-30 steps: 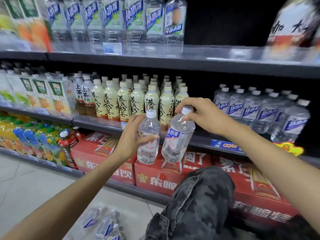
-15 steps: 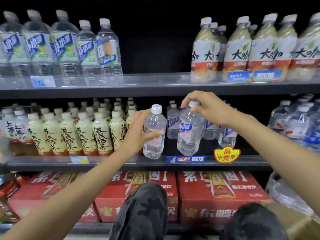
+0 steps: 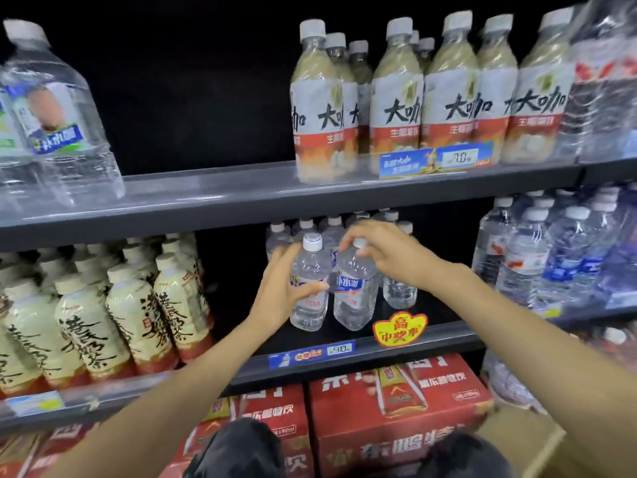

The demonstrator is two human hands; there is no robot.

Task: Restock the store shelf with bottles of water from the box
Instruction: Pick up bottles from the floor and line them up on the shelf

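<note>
Water bottles sit in both hands at the front edge of the middle shelf (image 3: 431,343). Nearest, red cartons (image 3: 396,401) fill the bottom shelf. Above them, the left hand (image 3: 281,291) wraps its fingers round the body of the left bottle (image 3: 309,288), thumb across the label. Just beside it, the right hand (image 3: 386,251) grips the right bottle (image 3: 355,291) by its cap from above. Both bottles stand upright, almost touching. Behind them more small water bottles (image 3: 398,291) stand toward the shelf's back.

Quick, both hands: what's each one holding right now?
Left hand: grips the body of a clear plastic water bottle with a white cap.
Right hand: holds the cap end of a second clear blue-labelled water bottle.
</note>
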